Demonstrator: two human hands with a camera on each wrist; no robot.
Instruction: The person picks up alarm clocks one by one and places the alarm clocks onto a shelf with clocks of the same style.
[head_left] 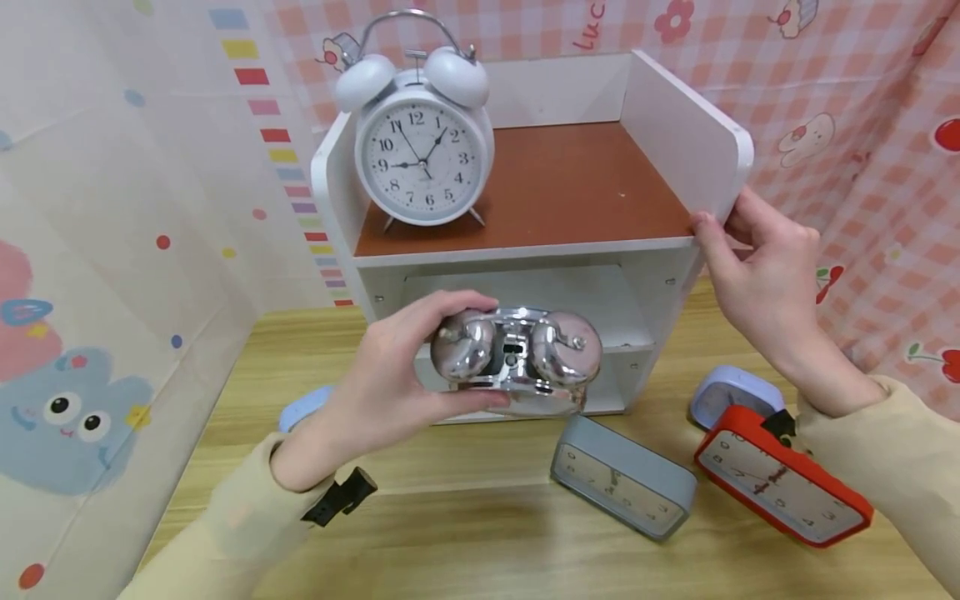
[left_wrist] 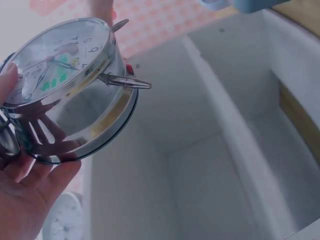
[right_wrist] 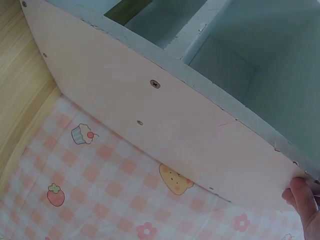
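Observation:
My left hand (head_left: 390, 383) grips a silver twin-bell alarm clock (head_left: 517, 354) in front of the shelf's upper opening, thumb on one side and fingers on the other. From above, its two bells show; the left wrist view shows its white dial (left_wrist: 62, 60) and metal feet (left_wrist: 125, 81). My right hand (head_left: 772, 275) holds the small white shelf (head_left: 525, 254) at its right side panel, thumb at the front corner of the brown top. A larger white twin-bell alarm clock (head_left: 423, 158) stands upright on that top, at the left.
On the wooden table (head_left: 450, 517), right of the shelf, are a grey clock (head_left: 626, 475), a red clock (head_left: 783, 475) and a purple clock (head_left: 731, 396). A blue object (head_left: 306, 407) lies partly behind my left wrist. Patterned cloth (head_left: 847, 108) hangs behind.

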